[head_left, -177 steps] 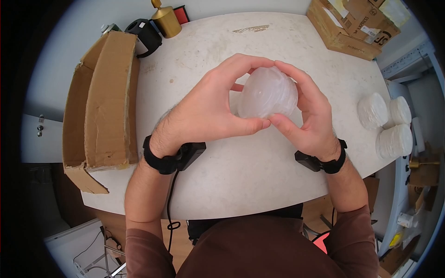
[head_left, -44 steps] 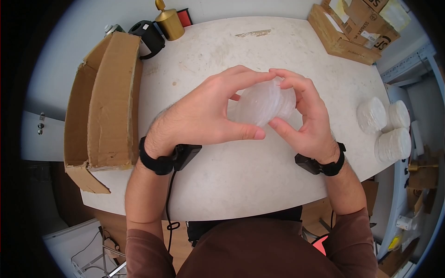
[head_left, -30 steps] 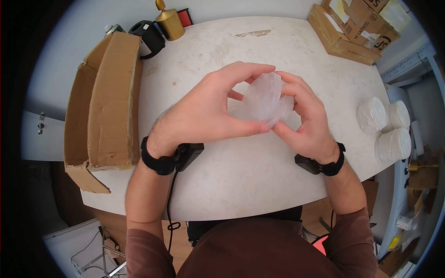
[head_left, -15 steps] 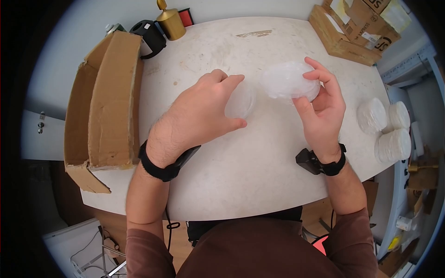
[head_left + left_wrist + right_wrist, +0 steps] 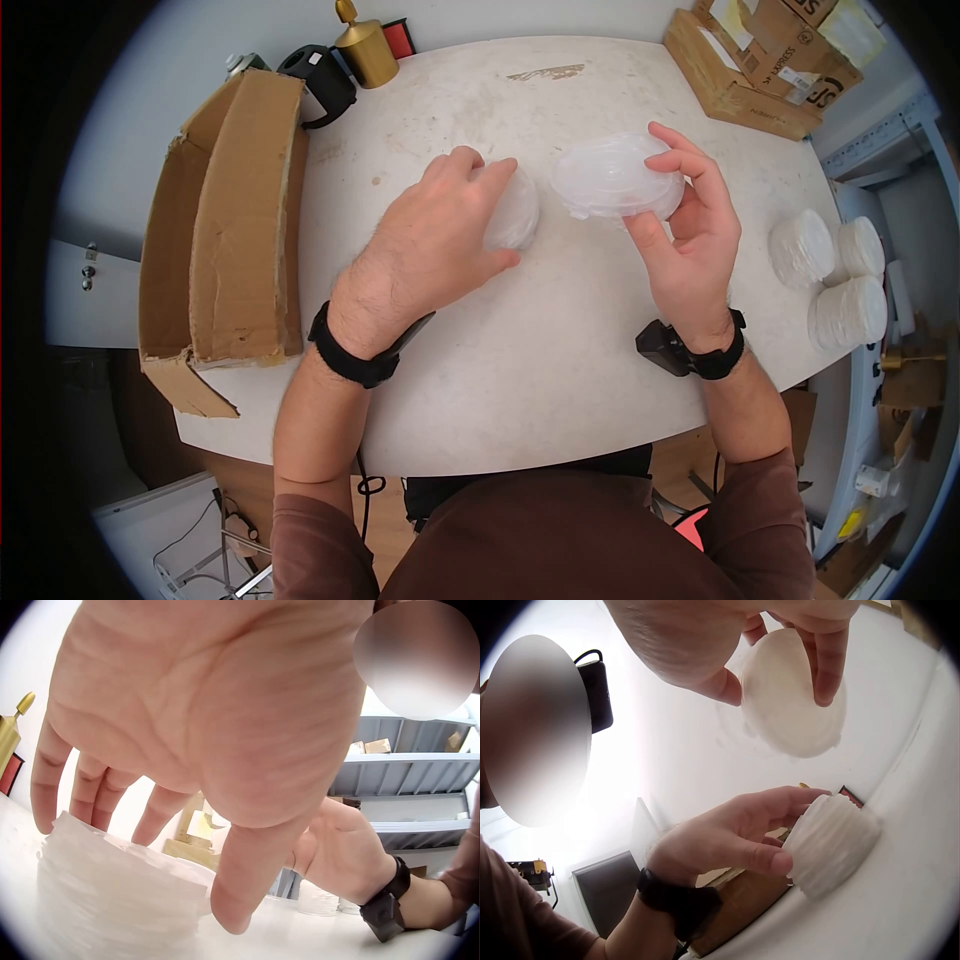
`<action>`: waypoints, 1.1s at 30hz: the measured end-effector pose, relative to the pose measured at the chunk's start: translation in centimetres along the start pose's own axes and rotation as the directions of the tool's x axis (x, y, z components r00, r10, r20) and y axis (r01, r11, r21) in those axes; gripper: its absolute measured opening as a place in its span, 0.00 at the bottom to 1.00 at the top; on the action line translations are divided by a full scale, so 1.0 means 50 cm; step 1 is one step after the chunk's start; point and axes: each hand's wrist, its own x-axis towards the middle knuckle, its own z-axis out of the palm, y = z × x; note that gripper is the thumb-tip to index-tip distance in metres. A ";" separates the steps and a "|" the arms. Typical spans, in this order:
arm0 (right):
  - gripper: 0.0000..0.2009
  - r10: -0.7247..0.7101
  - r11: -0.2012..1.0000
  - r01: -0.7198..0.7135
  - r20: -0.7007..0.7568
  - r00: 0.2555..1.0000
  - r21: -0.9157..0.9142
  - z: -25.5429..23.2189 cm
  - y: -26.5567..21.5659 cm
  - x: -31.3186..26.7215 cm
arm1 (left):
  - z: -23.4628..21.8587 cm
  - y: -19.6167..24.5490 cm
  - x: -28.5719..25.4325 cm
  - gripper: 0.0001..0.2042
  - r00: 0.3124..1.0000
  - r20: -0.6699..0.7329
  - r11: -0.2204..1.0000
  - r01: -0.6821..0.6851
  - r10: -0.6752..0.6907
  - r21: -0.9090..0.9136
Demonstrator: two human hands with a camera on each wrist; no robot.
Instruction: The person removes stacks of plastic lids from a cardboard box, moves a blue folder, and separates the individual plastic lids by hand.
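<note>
Left hand (image 5: 425, 235) is curling round a ribbed white stack (image 5: 516, 215), apparently on the table (image 5: 480, 390); right hand (image 5: 698, 222) is pinching a translucent disc-like bundle (image 5: 605, 182) by its edge, clear of the stack. To do this well, left should be steadying the stack, right gripping lightly so thin plastic isn't buckling. Versus a second ago: hands no longer meeting; left sitting further left, right further right, a gap showing between.

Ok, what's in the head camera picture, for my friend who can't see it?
A person's right hand holds a rounded, translucent white, plastic-looking piece above a scuffed white table, while the left hand cups a ridged whitish cylinder. A long brown cardboard box sits at left.
</note>
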 end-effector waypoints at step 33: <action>0.23 -0.019 0.997 0.021 0.035 0.999 -0.075 0.000 -0.002 0.000 | -0.002 -0.021 0.016 0.33 1.000 0.006 0.999 0.027 -0.027 -0.037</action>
